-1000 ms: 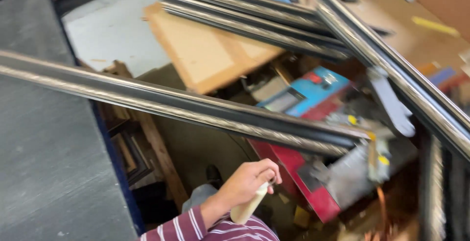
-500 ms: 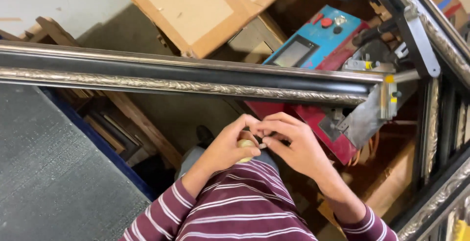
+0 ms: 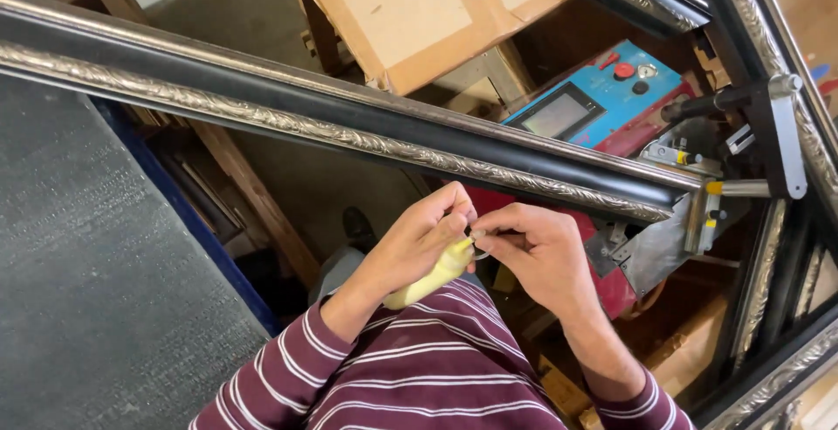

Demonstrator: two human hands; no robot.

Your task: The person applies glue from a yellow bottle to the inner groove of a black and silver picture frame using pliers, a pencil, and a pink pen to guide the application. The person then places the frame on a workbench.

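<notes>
Your left hand point(image 3: 419, 242) closes its grip around a small yellow glue bottle point(image 3: 432, 275), held above your lap. Your right hand point(image 3: 532, 251) pinches the bottle's tip, just below a black ornate frame moulding point(image 3: 349, 120).

Pale yellow bottle point(image 3: 429, 278), held in left hand point(image 3: 410, 242); right hand point(image 3: 534, 251) at its tip. Sleeves point(image 3: 419, 369) maroon with thin white stripes. Long frame moulding point(image 3: 349, 124) black, edged with a silver band of embossed leaf scrollwork; same black-and-silver pattern on the mouldings at right point(image 3: 768, 55). Machine control panel point(image 3: 602, 94) bright blue, with a grey screen, one red button, one black button. Machine body point(image 3: 602, 282) red below. Clamp plate point(image 3: 790, 133) plain grey metal, with yellow tabs nearby. Bench surface point(image 3: 96, 290) dark grey, speckled, blue-edged. Board point(image 3: 410, 11) light tan wood.
</notes>
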